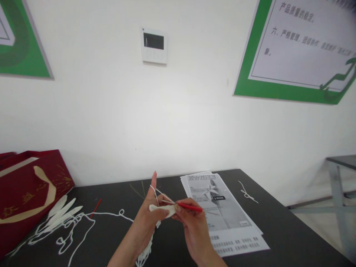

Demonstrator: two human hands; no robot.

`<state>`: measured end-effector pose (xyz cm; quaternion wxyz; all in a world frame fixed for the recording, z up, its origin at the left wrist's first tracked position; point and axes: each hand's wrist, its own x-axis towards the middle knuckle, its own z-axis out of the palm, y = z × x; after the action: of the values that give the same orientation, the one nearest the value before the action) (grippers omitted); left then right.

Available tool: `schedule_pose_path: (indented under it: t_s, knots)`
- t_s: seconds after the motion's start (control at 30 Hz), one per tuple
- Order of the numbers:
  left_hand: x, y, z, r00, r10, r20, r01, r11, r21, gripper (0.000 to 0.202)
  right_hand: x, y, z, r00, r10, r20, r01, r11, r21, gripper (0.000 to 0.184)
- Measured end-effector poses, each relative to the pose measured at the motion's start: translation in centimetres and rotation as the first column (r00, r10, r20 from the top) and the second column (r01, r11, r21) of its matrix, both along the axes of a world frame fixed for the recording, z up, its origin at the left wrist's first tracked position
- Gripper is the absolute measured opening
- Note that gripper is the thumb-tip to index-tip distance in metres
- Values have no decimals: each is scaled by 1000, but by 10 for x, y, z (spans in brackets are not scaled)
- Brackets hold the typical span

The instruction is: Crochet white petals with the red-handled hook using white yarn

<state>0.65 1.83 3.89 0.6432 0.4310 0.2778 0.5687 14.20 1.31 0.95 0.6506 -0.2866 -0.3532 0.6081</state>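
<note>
Diffuse light brightens the middle of the wall, dimming toward the corners; lettering on the right-hand poster blurs.

The left hand holds its index finger upright beside the pinching right hand.

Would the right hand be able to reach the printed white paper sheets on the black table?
Probably yes: the right hand is close by the printed white paper sheets with nothing seen between, though it holds a slim red-handled tool, leaving its grip occupied.
</note>
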Motion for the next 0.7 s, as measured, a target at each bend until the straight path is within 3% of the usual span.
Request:
schedule_pose_path:
  t_s: [0.2, 0.33, 0.53, 0.7]
  knots:
    - [-10, -2, 9, 996, -9, 94, 13, 999, -42, 110, 6, 3, 7, 997, 28, -70, -26, 999, 29, 20]
    - [-2, -9, 14, 1000, 15, 13, -15, 1000, -13, 111, 5, 2, 9, 995, 76, -72, -74, 997, 20, 19]
    - [11, -10, 5, 996, 58, -72, -55, 998, 35, 111, 3, 1, 8, 998, 70, -8, -70, 997, -22, 21]
    - [2, -8, 3, 993, 21, -114, -13, 997, 69, 103, 6, 4, 5, 997, 65, -40, -66, 997, -32, 18]
